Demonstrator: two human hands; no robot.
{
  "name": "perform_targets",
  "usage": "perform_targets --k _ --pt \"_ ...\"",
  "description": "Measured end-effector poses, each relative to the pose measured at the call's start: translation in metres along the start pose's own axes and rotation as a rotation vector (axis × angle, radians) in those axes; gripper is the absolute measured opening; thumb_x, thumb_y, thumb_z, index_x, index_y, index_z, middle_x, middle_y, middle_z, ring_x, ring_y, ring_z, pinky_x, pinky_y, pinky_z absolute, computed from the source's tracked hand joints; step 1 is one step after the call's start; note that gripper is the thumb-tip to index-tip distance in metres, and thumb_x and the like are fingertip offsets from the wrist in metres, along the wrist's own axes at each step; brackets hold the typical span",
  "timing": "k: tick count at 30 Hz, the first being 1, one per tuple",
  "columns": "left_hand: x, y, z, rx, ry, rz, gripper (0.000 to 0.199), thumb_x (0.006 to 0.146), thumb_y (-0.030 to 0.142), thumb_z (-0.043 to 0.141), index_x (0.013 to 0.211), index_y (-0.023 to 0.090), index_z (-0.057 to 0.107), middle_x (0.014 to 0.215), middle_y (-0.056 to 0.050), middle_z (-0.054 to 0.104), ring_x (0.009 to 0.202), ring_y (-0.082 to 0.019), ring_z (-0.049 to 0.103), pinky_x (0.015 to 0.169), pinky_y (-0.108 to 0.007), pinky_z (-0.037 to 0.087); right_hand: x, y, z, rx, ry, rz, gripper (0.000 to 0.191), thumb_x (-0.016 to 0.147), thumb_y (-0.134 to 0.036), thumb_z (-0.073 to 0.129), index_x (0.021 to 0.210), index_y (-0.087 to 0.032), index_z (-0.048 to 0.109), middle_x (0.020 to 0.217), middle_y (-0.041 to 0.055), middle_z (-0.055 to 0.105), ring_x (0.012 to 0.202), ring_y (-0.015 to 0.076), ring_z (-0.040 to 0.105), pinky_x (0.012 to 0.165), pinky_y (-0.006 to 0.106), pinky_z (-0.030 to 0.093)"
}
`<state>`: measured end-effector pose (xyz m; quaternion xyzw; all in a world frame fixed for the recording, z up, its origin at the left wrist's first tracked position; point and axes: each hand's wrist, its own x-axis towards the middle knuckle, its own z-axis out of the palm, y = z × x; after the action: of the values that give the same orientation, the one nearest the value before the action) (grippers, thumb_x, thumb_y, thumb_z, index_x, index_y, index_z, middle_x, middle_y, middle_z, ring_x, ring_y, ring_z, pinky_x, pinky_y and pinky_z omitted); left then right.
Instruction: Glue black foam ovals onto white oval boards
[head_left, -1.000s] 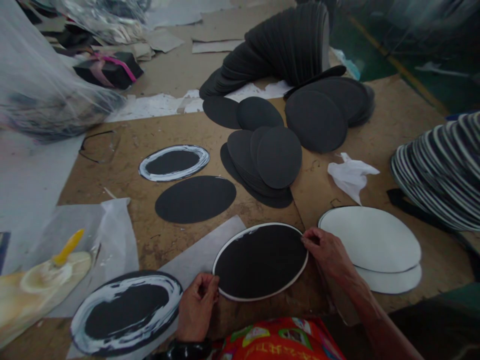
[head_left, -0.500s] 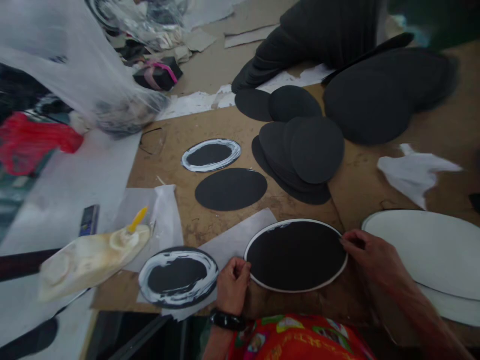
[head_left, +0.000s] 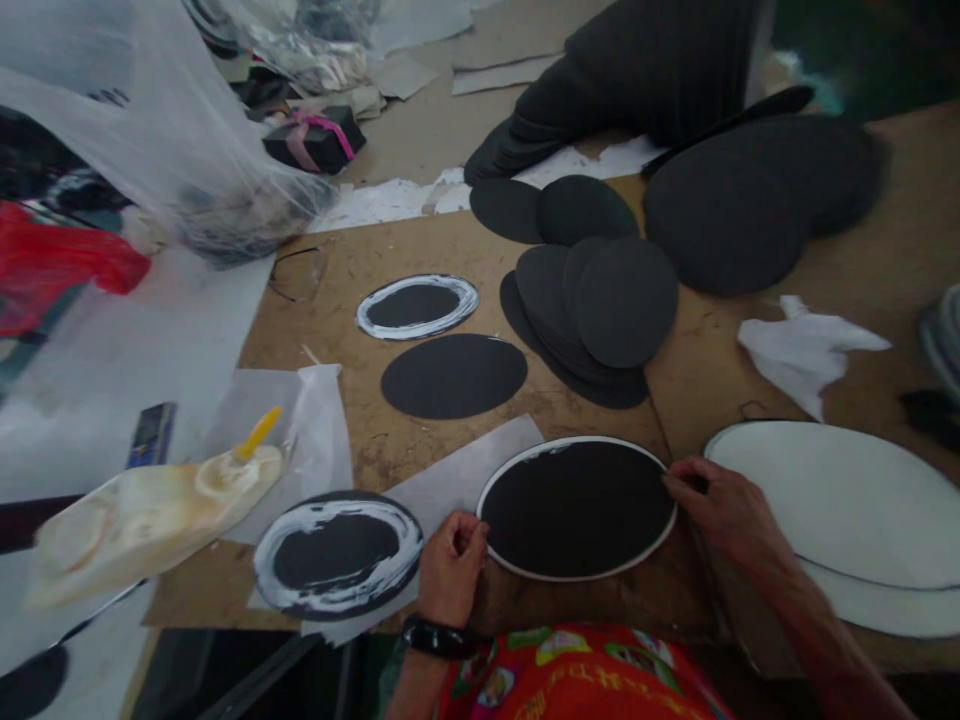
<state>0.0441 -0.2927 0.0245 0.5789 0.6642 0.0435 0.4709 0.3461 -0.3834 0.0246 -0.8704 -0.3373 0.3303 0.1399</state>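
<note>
Our view is swinging left while both hands [head_left: 452, 565] [head_left: 716, 500] are staying put on the oval [head_left: 576, 508]

Since a second ago, a red plastic bag [head_left: 67, 260] is coming into sight at the far left, and everything on the brown board [head_left: 367, 435] is sitting further right in our view; hands and oval are keeping the same places against each other. We are holding the white-rimmed black oval at its two ends, and it is lying near our front edge of the board, between our hands. Our left thumb and forefinger are closing tip to tip, pinching its left end. Our right thumb and forefinger are meeting just as tightly at its right end, while the other fingers are curling in; we cannot tell whether those are touching anything.

Beside our left hand, a white-smeared oval [head_left: 337, 555] is lying partly on a pale sheet [head_left: 457, 470]. Beyond our right hand, white ovals [head_left: 840, 505] are overlapping. Further back, a plain black oval [head_left: 454, 375] is resting near a pile of black ovals [head_left: 626, 300].
</note>
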Motion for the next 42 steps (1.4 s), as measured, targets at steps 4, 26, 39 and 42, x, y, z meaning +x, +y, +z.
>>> perform_targets --k 4,26,39,42 --pt "0.0056 -0.0045 -0.0014 0.024 -0.017 -0.009 0.038 0.068 0.058 0.048 0.063 0.02 0.052 0.054 0.003 0.051 0.057 -0.016 0.048 0.058 -0.027 0.037 0.0011 -0.0049 -0.0019 0.017 0.005 -0.057 0.021 0.073 -0.035 0.045 0.07 -0.021 0.06 0.068 0.0013 0.065 0.066 0.0178 0.059 0.062 0.028 0.039" --pt "0.0048 0.0002 -0.0009 0.04 -0.019 -0.018 0.043 0.065 0.063 0.047 0.063 0.02 0.052 0.053 0.003 0.051 0.056 -0.016 0.049 0.057 -0.027 0.039 0.0046 -0.0024 -0.0028 -0.022 -0.028 -0.097 0.014 0.073 -0.027 0.045 0.068 -0.02 0.057 0.064 0.0009 0.061 0.061 0.0161 0.055 0.058 0.027 0.035" --pt "0.0041 0.0008 0.0002 0.083 -0.003 -0.019 0.038 0.067 0.058 0.045 0.064 0.021 0.053 0.054 0.002 0.055 0.056 -0.017 0.052 0.057 -0.027 0.04 0.0046 -0.0002 -0.0032 0.007 -0.017 -0.175 0.011 0.072 -0.024 0.045 0.069 -0.021 0.055 0.066 0.0005 0.06 0.064 0.0161 0.055 0.06 0.027 0.037" --pt "0.0033 0.0009 -0.0001 0.078 0.004 -0.007 0.037 0.068 0.056 0.046 0.064 0.02 0.053 0.054 0.002 0.054 0.056 -0.016 0.052 0.057 -0.027 0.039 0.0052 0.0018 -0.0038 0.036 -0.005 -0.187 0.011 0.072 -0.025 0.046 0.07 -0.021 0.057 0.067 0.0001 0.062 0.065 0.0163 0.057 0.061 0.027 0.039"
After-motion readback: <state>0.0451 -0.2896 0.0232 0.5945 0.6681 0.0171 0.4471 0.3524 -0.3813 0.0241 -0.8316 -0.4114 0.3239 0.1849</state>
